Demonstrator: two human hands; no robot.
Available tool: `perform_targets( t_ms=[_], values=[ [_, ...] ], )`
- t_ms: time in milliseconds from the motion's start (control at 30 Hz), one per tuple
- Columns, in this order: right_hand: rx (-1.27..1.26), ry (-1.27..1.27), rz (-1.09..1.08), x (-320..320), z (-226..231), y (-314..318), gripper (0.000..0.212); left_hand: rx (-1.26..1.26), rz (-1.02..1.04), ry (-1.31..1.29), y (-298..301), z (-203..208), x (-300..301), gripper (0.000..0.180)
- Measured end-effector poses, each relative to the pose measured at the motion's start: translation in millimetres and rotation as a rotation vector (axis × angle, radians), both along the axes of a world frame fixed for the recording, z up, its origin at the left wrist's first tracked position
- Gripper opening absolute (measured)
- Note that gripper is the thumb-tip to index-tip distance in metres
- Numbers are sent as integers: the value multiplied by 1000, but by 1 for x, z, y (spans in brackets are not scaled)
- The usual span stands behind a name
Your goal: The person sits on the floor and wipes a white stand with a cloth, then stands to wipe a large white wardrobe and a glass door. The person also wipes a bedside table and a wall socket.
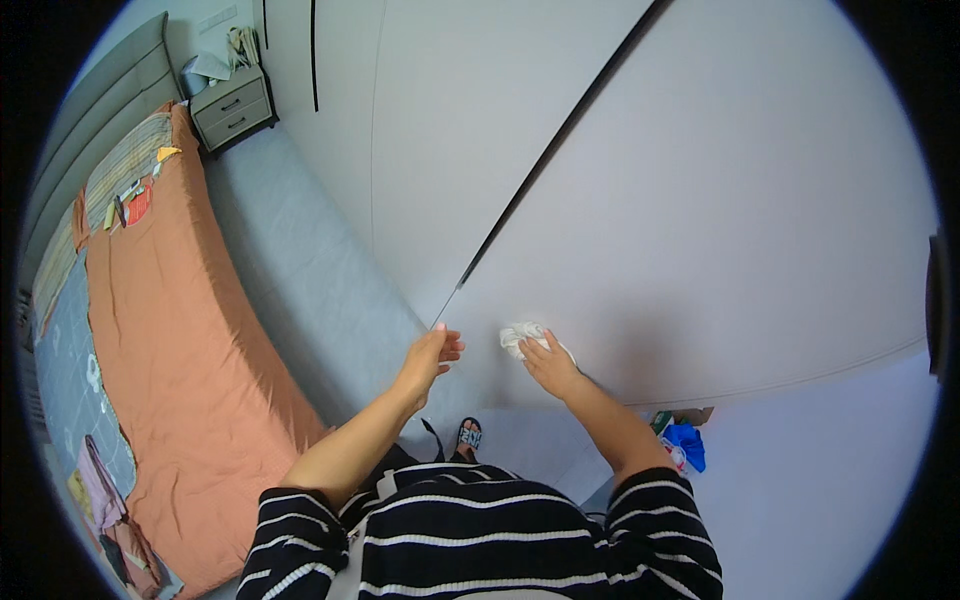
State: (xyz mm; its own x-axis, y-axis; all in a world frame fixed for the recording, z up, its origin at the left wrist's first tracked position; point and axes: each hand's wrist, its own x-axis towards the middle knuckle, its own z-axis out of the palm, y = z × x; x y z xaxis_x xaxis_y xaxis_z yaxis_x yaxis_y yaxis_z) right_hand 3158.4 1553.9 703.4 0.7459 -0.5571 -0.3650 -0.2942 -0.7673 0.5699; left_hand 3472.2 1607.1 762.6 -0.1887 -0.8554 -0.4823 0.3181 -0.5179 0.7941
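A crumpled white cloth [517, 335] is pressed against the pale wardrobe door [720, 180] by my right hand [551, 366], whose fingers spread over it. My left hand [430, 362] is raised in the air to the left of the cloth, near the lower end of the long black door handle [560, 150]. Its fingers are loosely curved and apart, with nothing seen in them.
On the left stands a bed with an orange cover [190, 400] and small items on top. Beyond it is a grey nightstand [232, 108] holding papers. A blue bag [686, 447] and other items sit on the floor at lower right, past the wardrobe's end.
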Motion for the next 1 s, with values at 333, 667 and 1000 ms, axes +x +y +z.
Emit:
perform_targets(
  t_ms=[333, 667, 1000],
  values=[
    [-1196, -726, -113, 26, 336, 6, 26, -116, -168, -42, -17, 15, -34, 48],
    [-270, -167, -41, -133, 19, 138, 23, -116, -384, -71, -19, 24, -83, 44],
    [-1277, -728, -80, -120, 354, 113, 53, -271, -505, -96, -32, 57, -135, 43]
  ],
)
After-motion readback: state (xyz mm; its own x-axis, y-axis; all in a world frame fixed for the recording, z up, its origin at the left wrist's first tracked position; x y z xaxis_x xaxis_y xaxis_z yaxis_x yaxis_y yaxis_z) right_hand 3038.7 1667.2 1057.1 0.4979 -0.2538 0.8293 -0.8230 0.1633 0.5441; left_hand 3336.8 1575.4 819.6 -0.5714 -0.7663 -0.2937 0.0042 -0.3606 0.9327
